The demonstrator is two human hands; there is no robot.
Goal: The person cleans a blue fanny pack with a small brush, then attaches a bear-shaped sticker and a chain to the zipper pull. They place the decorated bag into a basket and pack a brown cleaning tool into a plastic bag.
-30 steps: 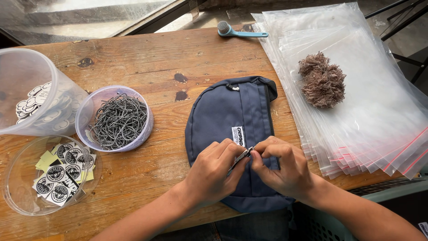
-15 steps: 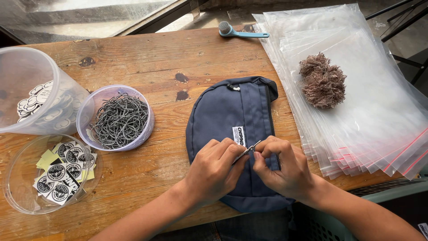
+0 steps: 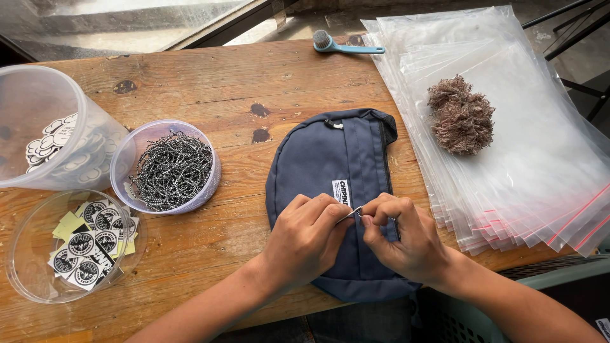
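Wooden planks make up the table, and it has some dark spots on it. Right under the fingers lies a dark blue bag with a small white label. The left hand and the right hand rest on the bag, close together. The fingers of the left hand are pinched shut on a thin silver bit, maybe a zipper pull, but it is too small to be sure. The right hand's fingers are curled tight and pinch at the same spot, touching the bag.

Far out past the left hand's fingers sits a round clear bowl full of black and white cords. Near it are a tub of round stickers and a big clear cup.

Out past the right hand's fingers lies a stack of clear plastic bags with red strips. A brown fuzzy clump sits on top of them. Far above the fingers, near the table's back edge, lies a small blue brush.
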